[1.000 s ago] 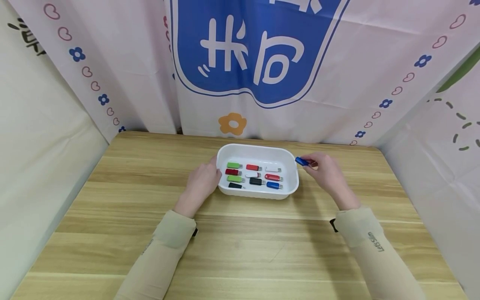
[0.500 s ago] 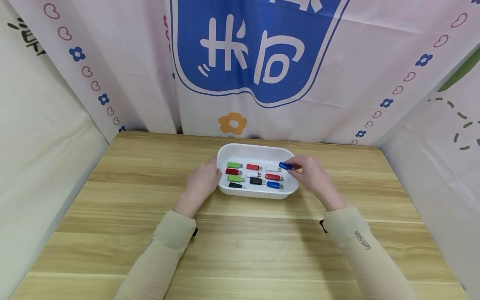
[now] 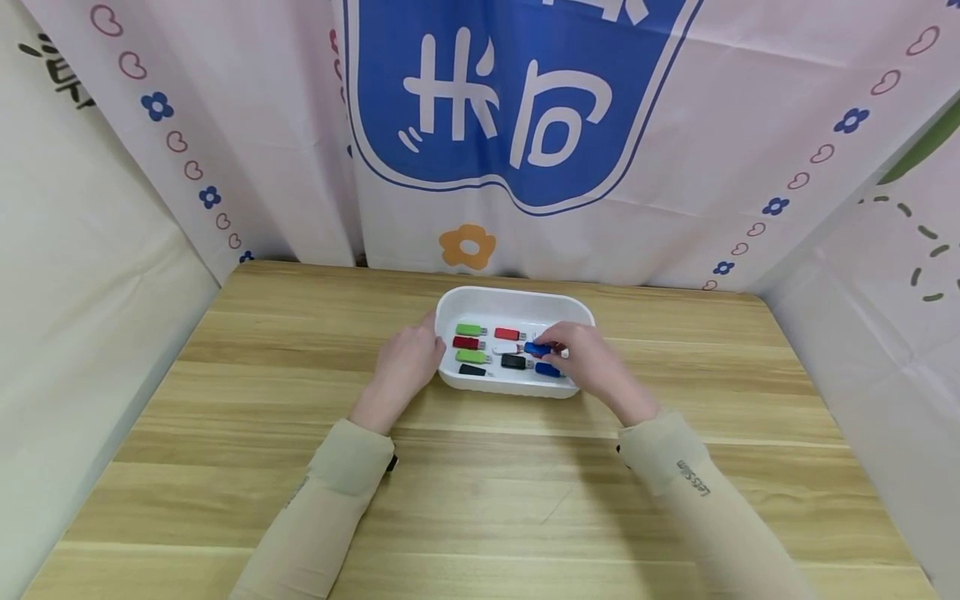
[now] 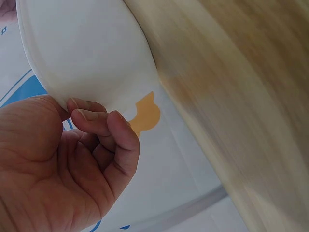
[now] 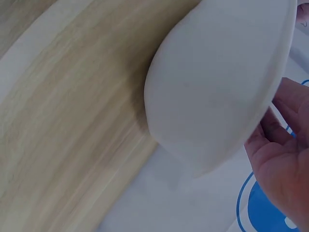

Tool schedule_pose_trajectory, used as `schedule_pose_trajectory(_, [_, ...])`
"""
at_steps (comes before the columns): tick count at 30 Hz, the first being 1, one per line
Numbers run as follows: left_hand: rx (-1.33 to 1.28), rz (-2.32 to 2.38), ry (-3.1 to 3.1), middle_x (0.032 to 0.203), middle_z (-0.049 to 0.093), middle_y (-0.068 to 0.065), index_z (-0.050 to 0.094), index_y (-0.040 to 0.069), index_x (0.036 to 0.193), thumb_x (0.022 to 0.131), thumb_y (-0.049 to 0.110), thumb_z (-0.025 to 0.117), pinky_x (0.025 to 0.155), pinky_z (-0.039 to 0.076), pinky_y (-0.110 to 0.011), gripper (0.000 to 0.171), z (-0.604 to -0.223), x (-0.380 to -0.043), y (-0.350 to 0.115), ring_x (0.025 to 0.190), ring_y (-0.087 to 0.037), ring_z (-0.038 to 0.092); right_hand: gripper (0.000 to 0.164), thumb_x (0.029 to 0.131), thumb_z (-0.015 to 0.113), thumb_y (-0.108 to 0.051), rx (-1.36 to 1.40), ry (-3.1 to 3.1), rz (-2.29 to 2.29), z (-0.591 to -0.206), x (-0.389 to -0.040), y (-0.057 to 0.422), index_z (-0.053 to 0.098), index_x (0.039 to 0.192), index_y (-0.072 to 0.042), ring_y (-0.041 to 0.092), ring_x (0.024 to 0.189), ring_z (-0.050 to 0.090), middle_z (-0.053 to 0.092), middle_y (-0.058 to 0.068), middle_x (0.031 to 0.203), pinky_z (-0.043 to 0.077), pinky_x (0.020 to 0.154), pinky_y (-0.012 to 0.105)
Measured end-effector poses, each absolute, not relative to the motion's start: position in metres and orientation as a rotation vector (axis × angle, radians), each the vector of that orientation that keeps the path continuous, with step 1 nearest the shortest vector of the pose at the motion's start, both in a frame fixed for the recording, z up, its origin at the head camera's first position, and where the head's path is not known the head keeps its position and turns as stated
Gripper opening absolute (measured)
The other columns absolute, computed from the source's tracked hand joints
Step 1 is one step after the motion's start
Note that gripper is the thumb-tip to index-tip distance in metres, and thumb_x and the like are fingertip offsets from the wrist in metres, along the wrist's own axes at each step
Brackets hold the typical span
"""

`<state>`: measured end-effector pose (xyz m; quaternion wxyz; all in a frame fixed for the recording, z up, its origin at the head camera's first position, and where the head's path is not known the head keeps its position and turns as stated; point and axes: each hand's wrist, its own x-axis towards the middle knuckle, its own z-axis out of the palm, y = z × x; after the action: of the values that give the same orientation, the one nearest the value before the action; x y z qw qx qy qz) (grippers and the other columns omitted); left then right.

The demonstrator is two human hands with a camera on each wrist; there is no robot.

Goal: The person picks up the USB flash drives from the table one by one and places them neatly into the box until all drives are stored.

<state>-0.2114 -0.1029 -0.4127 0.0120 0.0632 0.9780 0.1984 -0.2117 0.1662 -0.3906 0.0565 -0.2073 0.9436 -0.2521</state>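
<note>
A white plastic box (image 3: 510,387) stands on the table, holding several USB flash drives laid in rows. My left hand (image 3: 405,367) grips its left end; in the left wrist view the thumb and curled fingers (image 4: 126,145) pinch the rim. My right hand (image 3: 592,362) reaches over the right end and pinches a blue USB flash drive (image 3: 536,348) above the rows, overlapping the drives on that side. Another blue flash drive (image 3: 547,369) lies near the front right. In the right wrist view the box wall (image 5: 212,82) hides the right fingertips and the drive.
To the left in the box lie green (image 3: 470,330), dark red (image 3: 468,342) and black (image 3: 472,370) flash drives, with a red one (image 3: 506,333) further in. The wooden table (image 3: 480,500) ends at a white printed curtain (image 3: 300,183) behind the box.
My right hand has carried the blue flash drive leftward from outside the box's right rim, over the rim, and down among the rows inside. The left hand stays at the left end.
</note>
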Motion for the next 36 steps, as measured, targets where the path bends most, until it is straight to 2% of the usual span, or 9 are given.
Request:
schedule_pose_trajectory(9, [0.188, 0.628, 3.037, 0.1, 0.072, -0.021, 0.039, 0.001, 0.151, 0.1, 0.015, 0.054, 0.045, 0.042, -0.026, 0.055, -0.413, -0.212, -0.103, 0.058, -0.022, 0.058, 0.022, 0.089, 0.072, -0.002, -0.785, 2.827, -0.743, -0.401, -0.212, 0.154, 0.076, 0.11, -0.002, 0.025, 0.1, 0.068, 0.075, 0.013, 0.11, 0.056, 0.094, 0.042])
schedule_pose_trajectory(25, [0.155, 0.624, 3.018, 0.098, 0.072, -0.021, 0.037, 0.003, 0.152, 0.101, 0.017, 0.053, 0.044, 0.041, -0.026, 0.055, -0.411, -0.212, -0.102, 0.057, -0.022, 0.058, 0.019, 0.088, 0.074, -0.006, -0.747, 2.676, -0.669, -0.402, -0.221, 0.144, 0.077, 0.107, -0.007, 0.025, 0.108, 0.066, 0.075, 0.009, 0.112, 0.052, 0.102, 0.042])
schedule_pose_trajectory(36, [0.163, 0.608, 3.024, 0.094, 0.072, -0.021, 0.037, 0.003, 0.152, 0.101, 0.017, 0.052, 0.044, 0.041, -0.027, 0.055, -0.412, -0.212, -0.102, 0.057, -0.022, 0.058, 0.016, 0.088, 0.075, -0.007, -0.775, 2.586, -0.599, -0.403, -0.232, 0.138, 0.078, 0.104, -0.008, 0.02, 0.098, 0.064, 0.075, 0.008, 0.108, 0.054, 0.096, 0.038])
